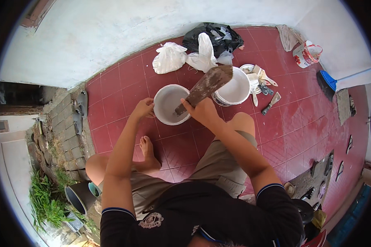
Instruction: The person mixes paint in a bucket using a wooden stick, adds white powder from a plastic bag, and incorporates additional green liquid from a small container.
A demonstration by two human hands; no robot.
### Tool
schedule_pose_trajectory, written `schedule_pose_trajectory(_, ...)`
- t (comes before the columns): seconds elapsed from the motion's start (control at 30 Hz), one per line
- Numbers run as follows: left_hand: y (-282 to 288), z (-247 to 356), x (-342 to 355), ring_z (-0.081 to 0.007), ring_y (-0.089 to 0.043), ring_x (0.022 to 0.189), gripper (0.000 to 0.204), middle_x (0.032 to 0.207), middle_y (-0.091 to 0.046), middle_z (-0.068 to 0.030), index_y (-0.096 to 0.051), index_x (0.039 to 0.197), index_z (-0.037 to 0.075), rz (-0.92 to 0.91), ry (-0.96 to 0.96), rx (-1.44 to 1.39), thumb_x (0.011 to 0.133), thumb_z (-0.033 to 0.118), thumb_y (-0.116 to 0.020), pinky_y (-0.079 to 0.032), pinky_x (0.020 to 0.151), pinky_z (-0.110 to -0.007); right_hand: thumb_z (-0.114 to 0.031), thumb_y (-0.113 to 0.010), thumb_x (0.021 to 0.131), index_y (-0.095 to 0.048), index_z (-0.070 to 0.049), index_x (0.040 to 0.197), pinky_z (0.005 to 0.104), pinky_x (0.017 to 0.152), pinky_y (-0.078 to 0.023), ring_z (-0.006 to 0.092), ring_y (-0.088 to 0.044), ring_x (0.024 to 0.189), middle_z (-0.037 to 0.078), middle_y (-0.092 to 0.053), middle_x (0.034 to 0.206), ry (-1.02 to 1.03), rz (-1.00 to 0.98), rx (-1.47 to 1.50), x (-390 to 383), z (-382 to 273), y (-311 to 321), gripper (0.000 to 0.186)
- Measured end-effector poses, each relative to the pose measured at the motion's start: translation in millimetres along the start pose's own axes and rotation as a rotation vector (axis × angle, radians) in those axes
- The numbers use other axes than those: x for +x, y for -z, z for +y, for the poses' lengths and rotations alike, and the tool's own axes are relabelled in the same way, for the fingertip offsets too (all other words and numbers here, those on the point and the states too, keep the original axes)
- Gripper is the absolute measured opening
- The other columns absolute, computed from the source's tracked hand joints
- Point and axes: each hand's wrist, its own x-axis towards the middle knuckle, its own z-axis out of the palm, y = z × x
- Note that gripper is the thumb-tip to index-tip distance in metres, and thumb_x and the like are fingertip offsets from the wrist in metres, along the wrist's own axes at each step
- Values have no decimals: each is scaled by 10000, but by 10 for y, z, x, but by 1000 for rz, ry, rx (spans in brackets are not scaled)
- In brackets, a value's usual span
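Note:
A round white bucket [158, 114] stands on the floor in front of me, its inside pale grey. My left hand [143, 108] is closed at its left rim, fingers curled against the edge. In my right hand [203, 111] is a dark brown wooden board [210, 84] with whitish stains. One end of the board dips over the bucket's mouth; the wider end points up and away to the right. Partly behind that end, a second white bucket [239, 88] holds whitish contents.
Beyond the buckets lie white plastic bags [169, 58] and a black bag [214, 35]. Right of the second bucket are brushes [266, 77] and a scraper [271, 103]. Farther right are a red-and-white pail [306, 55] and a blue broom [327, 84]. My bare foot [148, 154] is near the first bucket.

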Motion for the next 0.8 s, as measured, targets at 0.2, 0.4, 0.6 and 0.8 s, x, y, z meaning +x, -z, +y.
schedule_pose_trajectory(0.2, 183, 527, -109, -256, -729, 758, 320, 986, -703, -148, -623, 1214, 10, -113, -54, 527, 970, 213, -583, -601, 683, -399, -262, -710, 923, -723, -34, 919, 392, 684, -525, 286, -675, 730, 110, -698, 800, -29, 32, -15, 135, 59, 70, 229)
schedule_pose_trajectory(0.4, 496, 1039, 186, -207, -698, 730, 293, 914, -715, -118, -669, 1076, -5, 27, -459, 837, 961, 261, -622, -540, 765, -360, -278, -697, 944, -719, -14, 934, 384, 733, -521, 271, -681, 780, 128, -704, 815, -328, -28, 195, 157, 165, 90, 265)
schedule_pose_trajectory(0.6, 521, 1613, 617, -171, -677, 662, 271, 821, -682, -104, -636, 943, 13, 112, -424, 442, 956, 284, -640, -518, 696, -347, -268, -689, 964, -714, -1, 961, 312, 728, -537, 169, -688, 792, 95, -717, 837, -603, 43, 347, 86, 3, 131, 269)
schedule_pose_trajectory(0.8, 633, 1590, 1564, -228, -686, 761, 345, 847, -687, -124, -631, 893, 25, 162, -495, 346, 885, 360, -715, -513, 712, -371, -297, -659, 992, -647, 16, 1110, 249, 737, -542, 118, -668, 804, 75, -709, 909, -715, 110, 318, -109, -367, 105, 335)
